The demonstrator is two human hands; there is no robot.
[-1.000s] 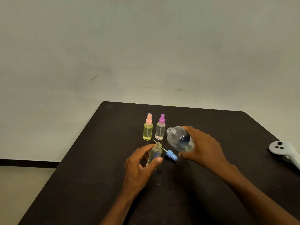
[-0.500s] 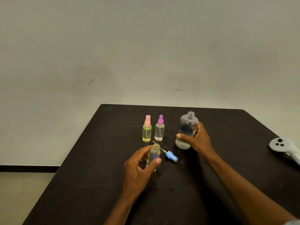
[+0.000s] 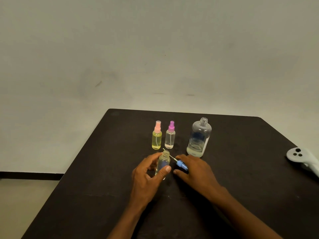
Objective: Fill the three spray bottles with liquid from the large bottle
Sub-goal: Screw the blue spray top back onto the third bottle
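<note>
My left hand (image 3: pixel 148 176) grips a small clear spray bottle (image 3: pixel 163 162) with no cap, upright on the black table (image 3: pixel 241 169). Beside it lies its blue spray cap (image 3: pixel 181 165) with the dip tube pointing away; my right hand (image 3: pixel 195 171) curls around the cap, fingers apart, and whether it grips the cap is unclear. The large clear bottle (image 3: pixel 198 138) stands uncapped and upright behind my right hand, with a little liquid at the bottom. A yellow bottle with a pink cap (image 3: pixel 156 136) and a clear bottle with a purple cap (image 3: pixel 170 135) stand farther back.
A white handheld controller (image 3: pixel 303 158) lies at the table's right edge. A pale wall rises behind the table, and the floor shows to the left.
My right hand tilted the large bottle, stood it upright on the table, let it go and came back down to the blue spray cap. My left hand kept hold of the small bottle.
</note>
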